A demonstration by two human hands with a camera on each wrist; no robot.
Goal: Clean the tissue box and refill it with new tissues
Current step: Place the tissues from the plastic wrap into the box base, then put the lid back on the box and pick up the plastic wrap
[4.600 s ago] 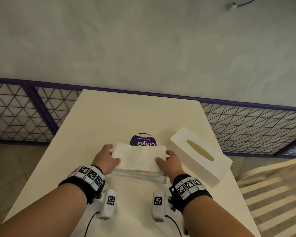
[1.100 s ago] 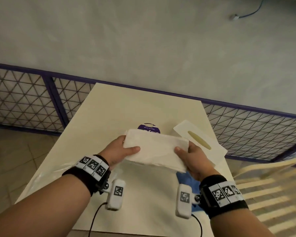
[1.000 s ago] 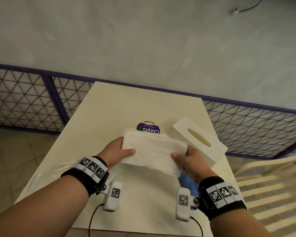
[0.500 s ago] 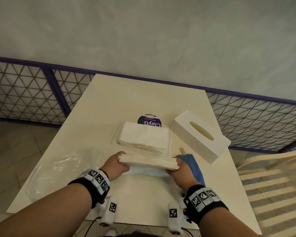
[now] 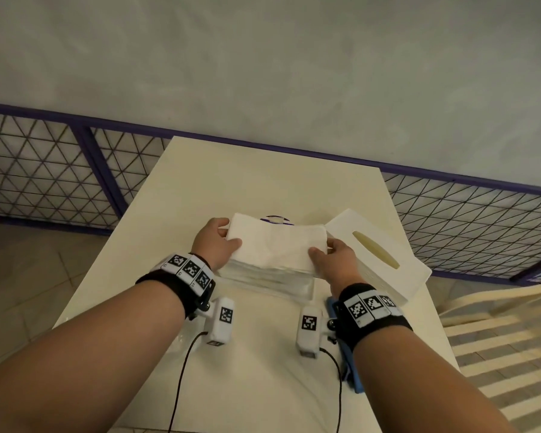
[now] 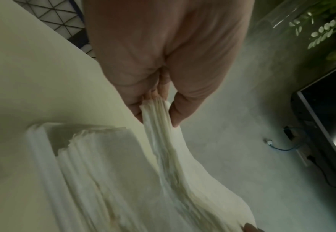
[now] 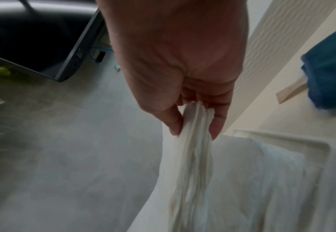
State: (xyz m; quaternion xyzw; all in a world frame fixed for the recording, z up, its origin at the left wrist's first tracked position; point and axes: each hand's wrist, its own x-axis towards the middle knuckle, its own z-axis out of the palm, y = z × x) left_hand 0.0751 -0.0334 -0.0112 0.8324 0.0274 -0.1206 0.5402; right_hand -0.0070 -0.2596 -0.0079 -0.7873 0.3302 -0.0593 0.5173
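Pinching a tissue sheaf point(image 5: 277, 245) by its ends, left hand point(image 5: 214, 242) and right hand point(image 5: 336, 260), above a cream table point(image 5: 256, 182); beyond, purple mesh railing point(image 5: 44, 170) and grey wall point(image 5: 263, 67).

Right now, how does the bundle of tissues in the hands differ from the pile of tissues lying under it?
The held bundle is thin; the lower pile is thicker. The held bundle is pinched at its ends by the left hand and right hand, sagging between them; the lower pile lies flat in a clear tray, touched by neither hand. Both are white, layered tissues.
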